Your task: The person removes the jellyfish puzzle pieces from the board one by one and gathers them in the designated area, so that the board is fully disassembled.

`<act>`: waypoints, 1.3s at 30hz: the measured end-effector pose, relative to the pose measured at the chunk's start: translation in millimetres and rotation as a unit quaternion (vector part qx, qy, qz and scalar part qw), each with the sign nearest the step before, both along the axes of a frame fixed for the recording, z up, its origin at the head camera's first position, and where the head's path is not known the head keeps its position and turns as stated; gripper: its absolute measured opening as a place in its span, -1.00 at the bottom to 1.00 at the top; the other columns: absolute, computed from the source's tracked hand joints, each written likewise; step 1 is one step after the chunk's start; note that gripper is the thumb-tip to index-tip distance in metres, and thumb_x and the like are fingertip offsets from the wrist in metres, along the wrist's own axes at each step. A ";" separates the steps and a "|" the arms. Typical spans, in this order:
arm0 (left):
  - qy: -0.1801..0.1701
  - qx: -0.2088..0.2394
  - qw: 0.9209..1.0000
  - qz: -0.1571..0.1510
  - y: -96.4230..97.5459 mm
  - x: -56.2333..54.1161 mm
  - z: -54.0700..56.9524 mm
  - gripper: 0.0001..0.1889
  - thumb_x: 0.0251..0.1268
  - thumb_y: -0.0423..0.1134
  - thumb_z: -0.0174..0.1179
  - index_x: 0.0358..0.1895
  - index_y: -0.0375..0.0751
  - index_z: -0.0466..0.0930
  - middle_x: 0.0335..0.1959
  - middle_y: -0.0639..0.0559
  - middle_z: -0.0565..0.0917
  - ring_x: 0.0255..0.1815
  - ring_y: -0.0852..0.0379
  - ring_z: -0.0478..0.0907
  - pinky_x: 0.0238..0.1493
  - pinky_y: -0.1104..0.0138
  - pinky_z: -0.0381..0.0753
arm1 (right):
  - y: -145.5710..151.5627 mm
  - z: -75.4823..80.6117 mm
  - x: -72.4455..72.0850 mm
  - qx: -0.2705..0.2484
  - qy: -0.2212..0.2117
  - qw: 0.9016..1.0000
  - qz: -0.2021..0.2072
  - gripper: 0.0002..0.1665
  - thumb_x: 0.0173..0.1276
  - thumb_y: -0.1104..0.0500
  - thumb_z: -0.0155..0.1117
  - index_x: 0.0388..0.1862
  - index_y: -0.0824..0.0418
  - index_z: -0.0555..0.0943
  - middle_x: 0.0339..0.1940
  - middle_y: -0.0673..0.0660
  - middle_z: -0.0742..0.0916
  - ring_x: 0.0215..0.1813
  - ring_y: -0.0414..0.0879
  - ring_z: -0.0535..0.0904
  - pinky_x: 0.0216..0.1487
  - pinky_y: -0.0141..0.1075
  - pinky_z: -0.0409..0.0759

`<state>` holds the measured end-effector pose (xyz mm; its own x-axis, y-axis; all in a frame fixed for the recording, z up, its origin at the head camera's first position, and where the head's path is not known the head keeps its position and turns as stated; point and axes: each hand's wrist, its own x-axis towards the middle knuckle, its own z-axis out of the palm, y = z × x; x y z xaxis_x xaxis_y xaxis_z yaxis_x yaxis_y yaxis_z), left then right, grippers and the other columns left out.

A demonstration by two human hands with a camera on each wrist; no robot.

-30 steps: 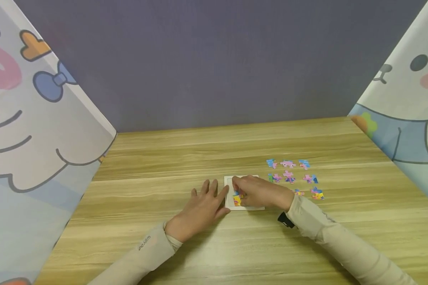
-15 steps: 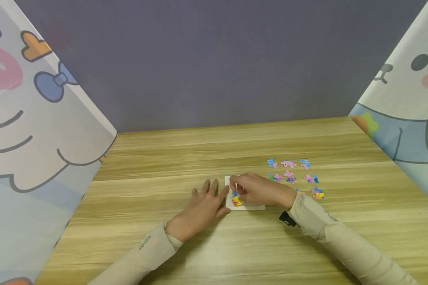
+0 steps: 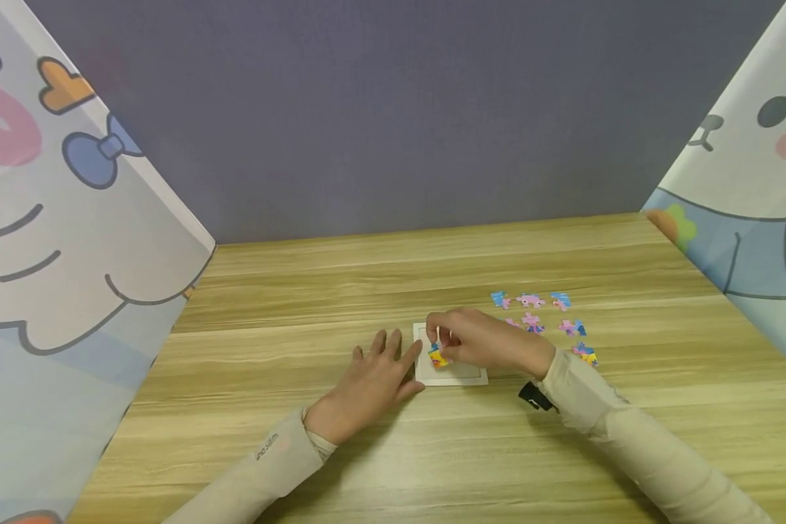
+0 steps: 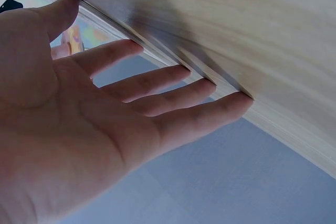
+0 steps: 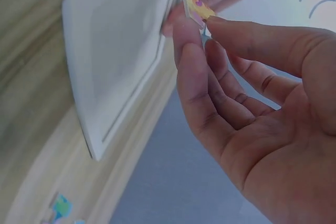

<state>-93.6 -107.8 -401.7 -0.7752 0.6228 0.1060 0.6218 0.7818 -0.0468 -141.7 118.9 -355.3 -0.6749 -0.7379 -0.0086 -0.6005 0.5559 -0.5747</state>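
Note:
Between thumb and index finger my right hand (image 3: pixel 481 338) pinches a yellow and blue jigsaw puzzle piece (image 3: pixel 437 356). In the right wrist view the puzzle piece (image 5: pixel 197 8) is tilted and held off the surface. Beneath it lies a white puzzle frame (image 3: pixel 455 381), whose inside shows bare in the right wrist view. My left hand (image 3: pixel 373 382) rests on the table with fingers spread, the index fingertip and thumb at the frame's left edge. The left wrist view shows the straight fingers of that hand (image 4: pixel 105 103) touching the wood.
Right of the frame, several loose puzzle pieces (image 3: pixel 530 300) lie in rows on the wooden table (image 3: pixel 314 284). My right hand covers part of the lower rows. A grey panel (image 3: pixel 426 116) stands behind the table, with cartoon-printed panels (image 3: pixel 131 240) at both sides.
My right hand has lifted slightly and drifted right, raising the puzzle piece from the frame's lower left corner. The left hand has stayed put.

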 end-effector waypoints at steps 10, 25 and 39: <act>0.010 -0.019 1.000 0.000 5.5 0.1 -2.2 -0.33 0.42 0.25 0.06 0.44 -0.06 0.40 0.30 -0.30 0.48 0.29 -0.34 0.46 -0.12 -0.20 0.64 | 16.2 6.3 -0.7 -0.042 0.045 0.998 0.000 -0.79 0.31 0.41 0.33 -0.20 0.17 0.55 -0.49 -0.09 0.58 -0.45 -0.25 0.46 -0.40 -0.36 0.53; 0.031 -0.022 0.999 0.009 4.6 1.5 -2.8 -0.34 0.40 0.27 0.07 0.42 -0.03 0.44 0.27 -0.29 0.50 0.28 -0.32 0.47 -0.15 -0.18 0.65 | 42.6 5.0 12.9 -0.071 0.036 0.995 -0.056 -0.80 0.35 0.33 0.35 -0.20 0.09 0.54 -0.49 -0.14 0.59 -0.44 -0.25 0.49 -0.38 -0.36 0.54; 0.042 -0.014 0.999 -0.015 3.0 0.4 -3.0 -0.33 0.41 0.24 0.07 0.42 -0.10 0.43 0.27 -0.34 0.50 0.24 -0.38 0.49 -0.17 -0.19 0.65 | 76.0 8.3 4.5 -0.080 0.060 0.990 -0.096 -0.78 0.29 0.40 0.36 -0.21 0.14 0.56 -0.46 -0.10 0.64 -0.39 -0.27 0.56 -0.36 -0.36 0.59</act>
